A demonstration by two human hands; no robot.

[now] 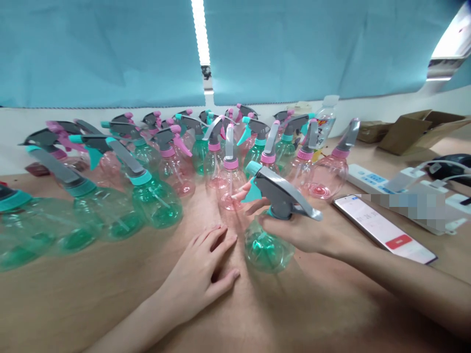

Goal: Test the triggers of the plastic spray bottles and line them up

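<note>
My right hand (300, 228) is wrapped round the neck of a green spray bottle (268, 247) that stands on the wooden table (110, 289). Its grey trigger head with a teal nozzle (281, 193) rises above my fingers. My left hand (204, 272) lies flat on the table just left of that bottle, fingers spread and holding nothing. Behind both hands stand several more spray bottles, green ones (156, 198) on the left and pink ones (230, 184) in the middle and right.
A phone (382, 228) with a lit screen lies to the right of my right hand. Beyond it are a white power strip (371, 177), cables and cardboard boxes (419, 128). A clear drink bottle (326, 122) stands at the back. Blue curtains hang behind.
</note>
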